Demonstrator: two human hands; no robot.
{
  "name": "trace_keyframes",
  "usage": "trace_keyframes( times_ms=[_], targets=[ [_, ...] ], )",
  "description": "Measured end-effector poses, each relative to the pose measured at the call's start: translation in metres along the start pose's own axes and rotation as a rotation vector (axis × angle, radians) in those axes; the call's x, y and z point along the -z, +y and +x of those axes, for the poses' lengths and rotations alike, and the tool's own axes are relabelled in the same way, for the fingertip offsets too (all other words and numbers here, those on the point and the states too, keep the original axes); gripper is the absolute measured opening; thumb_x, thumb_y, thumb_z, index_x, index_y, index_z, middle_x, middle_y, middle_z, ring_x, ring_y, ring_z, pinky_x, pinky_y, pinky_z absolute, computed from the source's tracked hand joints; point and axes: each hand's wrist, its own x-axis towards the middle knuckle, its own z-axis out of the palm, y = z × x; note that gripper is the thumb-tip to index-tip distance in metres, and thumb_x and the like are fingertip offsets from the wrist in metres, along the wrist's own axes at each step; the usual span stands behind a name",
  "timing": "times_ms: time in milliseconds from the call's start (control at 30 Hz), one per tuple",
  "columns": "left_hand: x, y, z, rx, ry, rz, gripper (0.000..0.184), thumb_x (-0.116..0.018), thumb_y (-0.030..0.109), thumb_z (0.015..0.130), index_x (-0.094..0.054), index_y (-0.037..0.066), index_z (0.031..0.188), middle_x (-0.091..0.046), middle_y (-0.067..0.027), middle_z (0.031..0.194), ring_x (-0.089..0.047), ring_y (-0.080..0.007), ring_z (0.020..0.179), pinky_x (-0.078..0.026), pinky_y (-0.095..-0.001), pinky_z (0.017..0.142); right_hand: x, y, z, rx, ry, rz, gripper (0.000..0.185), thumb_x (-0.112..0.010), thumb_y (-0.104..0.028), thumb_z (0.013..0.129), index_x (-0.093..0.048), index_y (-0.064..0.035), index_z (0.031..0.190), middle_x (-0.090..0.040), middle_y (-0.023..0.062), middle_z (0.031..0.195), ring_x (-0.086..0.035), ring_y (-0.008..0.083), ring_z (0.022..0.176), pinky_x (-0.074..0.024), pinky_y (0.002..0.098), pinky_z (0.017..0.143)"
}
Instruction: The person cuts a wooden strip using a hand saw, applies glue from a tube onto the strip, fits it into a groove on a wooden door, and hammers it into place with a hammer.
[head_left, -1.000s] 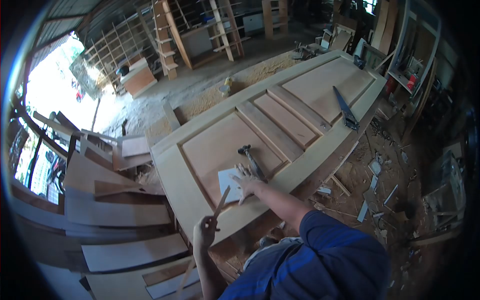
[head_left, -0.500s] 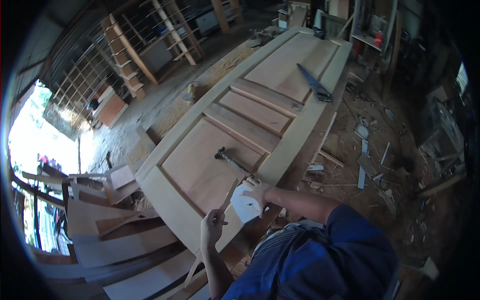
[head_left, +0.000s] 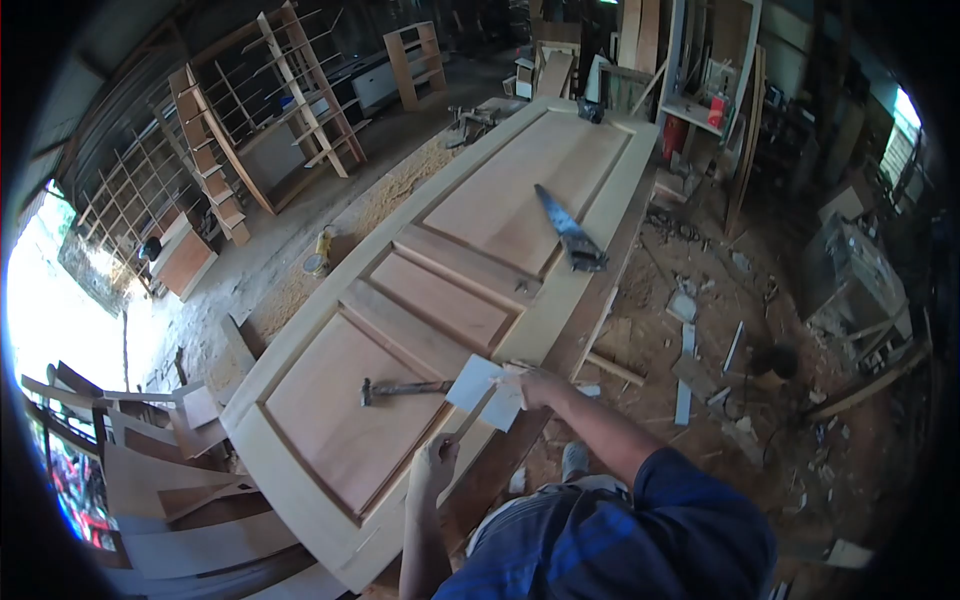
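Observation:
A white sheet (head_left: 474,382) is pinched at its right edge by my right hand (head_left: 527,388), above the near edge of the panelled wooden door (head_left: 350,400). My left hand (head_left: 434,465) is closed round a thin wooden strip (head_left: 468,424), whose upper end lies across the sheet. Left of the sheet, a hammer (head_left: 400,389) rests on the door's near panel, its handle end hidden by the sheet. Farther up the door lies a handsaw (head_left: 570,232) with a blue blade.
A dark tool (head_left: 590,111) sits at the door's far end. Curved boards (head_left: 200,515) are stacked at the lower left. A yellow tool (head_left: 319,252) stands in sawdust beyond the door. Wood scraps (head_left: 684,380) litter the floor at right; shelving frames (head_left: 212,165) stand behind.
My right hand was spread on the sheet on the door; it now holds the sheet by its edge, raised. The view has turned, and the strip now crosses the sheet.

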Motion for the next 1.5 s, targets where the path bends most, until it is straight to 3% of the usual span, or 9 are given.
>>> trace_keyframes(
  times_ms=[67,167,367,467,633,833,933,1233,1500],
  targets=[
    [-0.029,0.011,0.018,0.014,0.029,0.047,0.024,-0.071,0.019,0.104,-0.077,0.006,0.123,-0.080,-0.0200,0.102,-0.079,-0.0363,0.094,-0.060,-0.0453,0.084,0.043,-0.008,-0.018,-0.013,0.093,-0.114,0.075,-0.070,-0.007,0.092,-0.058,-0.0287,0.163,-0.049,0.0243,0.170,-0.042,0.0421,0.162,-0.0350,0.0486,0.134],
    [-0.067,0.039,0.042,0.055,0.048,0.084,0.023,-0.069,0.022,0.105,-0.078,0.007,0.121,-0.080,-0.0206,0.105,-0.077,-0.0408,0.101,-0.060,-0.0484,0.088,0.028,0.061,-0.002,0.099,0.236,-0.158,0.072,-0.073,-0.013,0.090,-0.063,-0.0288,0.159,-0.059,0.0191,0.162,-0.053,0.0398,0.152,-0.0416,0.0492,0.129],
    [-0.128,0.031,0.079,-0.006,0.153,0.105,0.021,-0.073,0.024,0.103,-0.081,0.010,0.116,-0.080,-0.0185,0.106,-0.078,-0.0394,0.099,-0.061,-0.0479,0.087,0.071,0.063,-0.008,0.151,0.313,-0.065,0.061,-0.074,-0.007,0.085,-0.073,-0.0189,0.145,-0.070,0.0137,0.136,-0.062,0.0366,0.132,-0.0481,0.0497,0.116],
    [-0.128,0.063,0.081,0.023,0.221,0.195,0.021,-0.078,0.031,0.101,-0.084,0.012,0.109,-0.081,-0.0158,0.106,-0.079,-0.0371,0.094,-0.061,-0.0478,0.085,0.097,0.076,-0.005,0.176,0.214,0.068,0.069,-0.084,-0.010,0.081,-0.071,-0.0193,0.148,-0.069,0.0143,0.137,-0.062,0.0384,0.135,-0.0477,0.0494,0.118],
    [-0.145,0.066,0.077,0.113,0.216,0.306,0.027,-0.075,0.035,0.103,-0.083,0.013,0.116,-0.081,-0.0143,0.114,-0.078,-0.0375,0.100,-0.062,-0.0480,0.087,0.093,0.106,0.009,0.439,0.303,0.093,0.072,-0.090,-0.010,0.076,-0.072,-0.0138,0.146,-0.072,0.0158,0.133,-0.068,0.0389,0.126,-0.0505,0.0469,0.117],
    [-0.147,0.079,0.093,0.214,0.190,0.319,0.037,-0.071,0.037,0.106,-0.076,0.013,0.134,-0.078,-0.0154,0.125,-0.077,-0.0387,0.108,-0.061,-0.0488,0.092,0.080,0.098,0.008,0.333,0.390,0.271,0.048,-0.088,-0.005,0.074,-0.075,-0.0084,0.120,-0.078,0.0136,0.116,-0.068,0.0393,0.119,-0.0518,0.0502,0.110],
    [-0.143,0.081,0.110,0.193,0.175,0.308,0.047,-0.073,0.039,0.106,-0.069,0.013,0.145,-0.077,-0.0179,0.122,-0.076,-0.0379,0.110,-0.060,-0.0476,0.093,0.064,0.106,-0.001,0.202,0.455,0.239,0.044,-0.087,-0.008,0.078,-0.076,-0.0088,0.120,-0.078,0.0145,0.117,-0.068,0.0393,0.116,-0.0515,0.0520,0.109],
    [-0.127,0.051,0.115,0.152,0.068,0.358,0.038,-0.079,0.038,0.101,-0.073,0.010,0.126,-0.079,-0.0160,0.098,-0.077,-0.0357,0.092,-0.059,-0.0484,0.082,0.063,0.117,-0.002,0.076,0.428,0.306,0.046,-0.081,-0.009,0.084,-0.074,-0.0106,0.130,-0.074,0.0165,0.130,-0.064,0.0399,0.128,-0.0484,0.0529,0.116],
    [-0.119,0.042,0.127,0.099,0.076,0.226,0.047,-0.090,0.034,0.093,-0.071,0.005,0.125,-0.071,-0.0131,0.083,-0.069,-0.0311,0.073,-0.053,-0.0447,0.070,0.072,0.091,-0.009,0.233,0.486,0.260,0.053,-0.083,-0.008,0.082,-0.074,-0.0119,0.134,-0.073,0.0152,0.133,-0.064,0.0383,0.131,-0.0507,0.0488,0.116]
  ],
)
